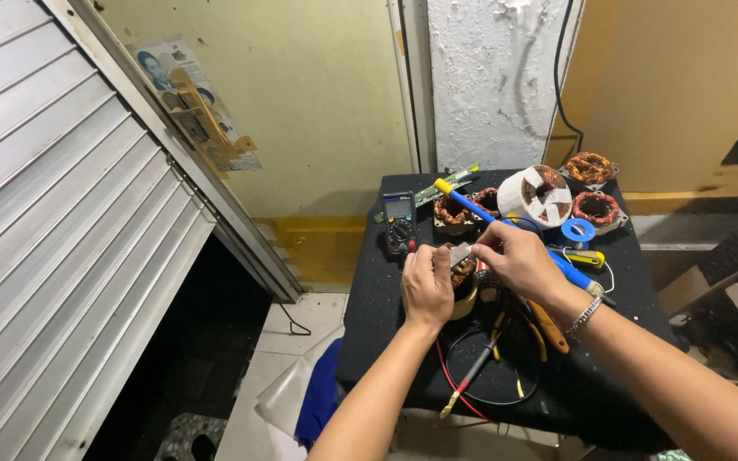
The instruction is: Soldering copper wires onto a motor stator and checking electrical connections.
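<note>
Left hand [426,286] pinched small copper-wound stator coil [461,267] near middle of black desk [369,324]. Right hand [518,260] gripped blue-handled soldering iron [506,230], fingers closed. Risk — hot tip could burn nearby fingers, since they sat close to coil.

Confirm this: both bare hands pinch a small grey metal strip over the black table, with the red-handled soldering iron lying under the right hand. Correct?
Not quite. The soldering iron has a blue handle with a yellow collar, not red. The head view shows it. The left hand and right hand do pinch the small grey metal strip over the black table.
</note>
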